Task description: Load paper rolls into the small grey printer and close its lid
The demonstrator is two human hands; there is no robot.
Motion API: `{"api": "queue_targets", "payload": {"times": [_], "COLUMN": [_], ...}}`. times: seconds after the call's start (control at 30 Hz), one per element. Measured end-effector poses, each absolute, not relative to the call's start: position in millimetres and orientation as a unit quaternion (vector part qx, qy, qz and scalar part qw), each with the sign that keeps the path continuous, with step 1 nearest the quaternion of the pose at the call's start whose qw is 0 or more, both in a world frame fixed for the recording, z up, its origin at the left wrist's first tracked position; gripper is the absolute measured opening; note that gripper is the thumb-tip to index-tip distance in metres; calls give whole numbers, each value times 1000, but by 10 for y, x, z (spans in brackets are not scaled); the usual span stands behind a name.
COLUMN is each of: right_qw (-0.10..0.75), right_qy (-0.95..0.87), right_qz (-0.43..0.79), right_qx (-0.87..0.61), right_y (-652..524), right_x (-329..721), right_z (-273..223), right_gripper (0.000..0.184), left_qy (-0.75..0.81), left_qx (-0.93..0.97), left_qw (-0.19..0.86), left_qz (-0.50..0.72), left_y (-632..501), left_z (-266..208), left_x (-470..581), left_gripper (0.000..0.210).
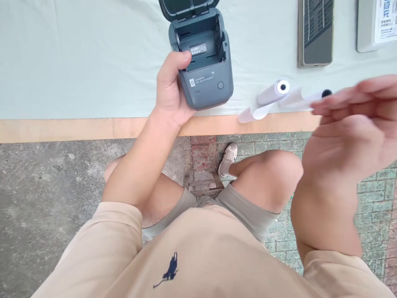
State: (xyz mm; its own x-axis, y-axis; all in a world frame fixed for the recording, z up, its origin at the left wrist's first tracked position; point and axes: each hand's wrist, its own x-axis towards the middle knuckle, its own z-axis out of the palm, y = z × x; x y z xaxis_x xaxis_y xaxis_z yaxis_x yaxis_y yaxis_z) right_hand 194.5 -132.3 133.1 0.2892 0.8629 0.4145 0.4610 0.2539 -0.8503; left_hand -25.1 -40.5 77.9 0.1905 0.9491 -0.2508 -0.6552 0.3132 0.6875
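My left hand (173,85) grips a dark grey portable label printer (206,89) from its left side, with the thumb over the edge of the bay. The printer's lid (189,8) stands up, so the bare bay and a small sticker inside it show. A round power button and printed text are on the front face. My right hand (350,124) is raised at the right, fingers stretched out, slightly blurred, with nothing visible in it. Close to its fingertips are a white paper roll (268,93) with a loose curled end and a round black ribbed piece (326,93), partly covered by the fingers.
A pale cloth covers the table (93,62), with its wooden front edge (77,129) showing. A phone (318,37) lies at the back right. Beside it is a grey-white box (366,29) with a printed label. My knees are below the table edge.
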Motion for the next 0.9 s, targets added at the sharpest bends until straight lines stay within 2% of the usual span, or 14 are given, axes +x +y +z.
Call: {"api": "queue_targets", "payload": {"times": [0.07,0.1,0.17,0.23,0.3,0.4,0.43,0.53,0.73,0.9], "right_qw": [408,367,366,382,410,448,449,440,425,386], "right_qy": [-590,-575,-536,-513,-490,-457,-448,-429,-398,-401], "right_qz": [387,448,547,595,612,601,597,599,637,689], "right_qx": [-579,-578,-528,-487,-466,-478,-491,-513,-505,-464], "right_y": [-1278,-1208,-1017,-844,-768,-827,-864,-917,-807,-829], "right_x": [1551,1388,1149,1013,939,884,875,871,913,944], "right_z": [1418,1412,1318,1163,996,783,727,613,582,579], "right_gripper": [34,40,48,46,42,38,36,31,27,30], "left_qy": [325,317,322,356,390,423,434,451,420,381], "left_qx": [240,253,263,251,241,247,257,240,239,212], "left_qw": [739,738,737,739,740,696,664,589,622,630], "left_qz": [539,539,533,514,492,525,551,626,616,642], "left_y": [-414,-427,-480,-563,-641,-669,-655,-609,-646,-579], "left_z": [840,864,907,959,1028,1120,1135,1133,1022,893], "left_x": [-311,-339,-380,-399,-427,-566,-643,-897,-1117,-1179], "left_gripper": [26,28,31,30,31,62,65,61,40,34]}}
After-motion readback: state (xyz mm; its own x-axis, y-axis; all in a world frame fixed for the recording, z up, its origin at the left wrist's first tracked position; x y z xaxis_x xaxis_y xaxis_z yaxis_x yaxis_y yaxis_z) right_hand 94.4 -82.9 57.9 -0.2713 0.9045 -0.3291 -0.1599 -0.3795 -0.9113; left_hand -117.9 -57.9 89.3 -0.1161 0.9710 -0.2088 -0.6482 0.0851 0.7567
